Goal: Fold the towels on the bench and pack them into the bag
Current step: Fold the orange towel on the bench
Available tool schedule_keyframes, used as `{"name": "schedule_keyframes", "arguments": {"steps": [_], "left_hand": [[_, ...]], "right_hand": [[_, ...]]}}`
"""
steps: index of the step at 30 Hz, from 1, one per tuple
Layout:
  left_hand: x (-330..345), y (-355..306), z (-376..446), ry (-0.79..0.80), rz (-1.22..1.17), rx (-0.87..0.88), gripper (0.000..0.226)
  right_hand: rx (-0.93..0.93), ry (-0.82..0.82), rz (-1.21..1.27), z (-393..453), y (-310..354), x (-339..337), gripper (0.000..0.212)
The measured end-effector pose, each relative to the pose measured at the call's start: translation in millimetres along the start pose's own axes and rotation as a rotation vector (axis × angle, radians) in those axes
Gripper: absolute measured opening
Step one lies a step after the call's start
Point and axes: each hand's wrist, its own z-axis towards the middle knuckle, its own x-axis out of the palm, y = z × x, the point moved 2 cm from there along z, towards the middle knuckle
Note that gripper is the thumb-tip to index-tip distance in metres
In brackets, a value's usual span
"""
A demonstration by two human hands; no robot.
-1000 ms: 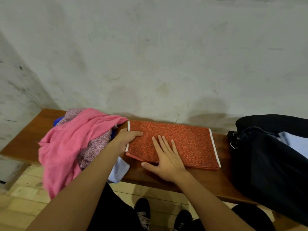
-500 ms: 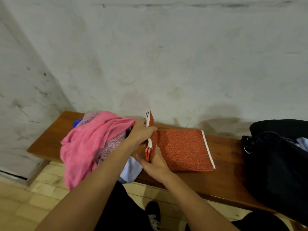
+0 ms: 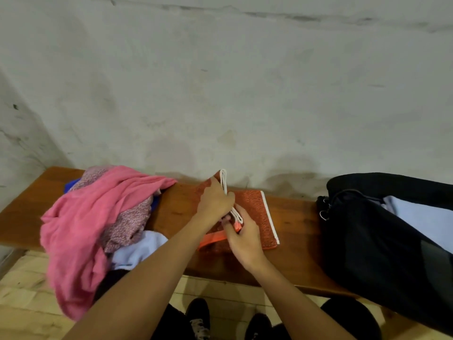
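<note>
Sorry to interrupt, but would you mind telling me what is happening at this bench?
A person is folding an orange towel on the wooden bench. Both the left hand and right hand grip its white-trimmed edge, lifted above the half lying flat. A heap of unfolded towels waits on the left; the black bag sits on the right.

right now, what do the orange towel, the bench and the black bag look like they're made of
Orange towel: woven cloth, probably terry, speckled nubby face with white edging. Bench: wood, reddish-brown, with visible grain and a slight sheen that suggests varnish. Black bag: smooth matte fabric, maybe nylon or polyester, with metal clips at its opening; the exact fibre can't be told.
</note>
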Motion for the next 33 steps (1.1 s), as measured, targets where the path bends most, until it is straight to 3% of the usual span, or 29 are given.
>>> {"name": "schedule_keyframes", "arguments": {"steps": [4,8,11,14,25,33], "left_hand": [[18,-11,1,0.077,0.067,0.028,0.044],[18,-6,3,-0.006,0.089,0.167,0.035],[18,9,2,-0.052,0.316,0.294,0.046],[26,25,-2,-0.014,0.451,0.358,0.058],[55,34,-10,0.021,0.64,0.432,0.071],[63,37,-11,0.038,0.722,0.391,0.083]], "right_hand": [[0.039,-0.081,-0.08,-1,-14,-20,0.012],[0.136,-0.139,-0.154,-1,-24,-37,0.024],[0.178,-0.179,-0.183,-3,-32,-42,0.016],[0.194,-0.226,-0.214,-9,-36,-46,0.025],[0.185,-0.316,-0.299,-27,-34,-68,0.026],[0.194,-0.283,-0.414,-20,-35,-68,0.033]]}}
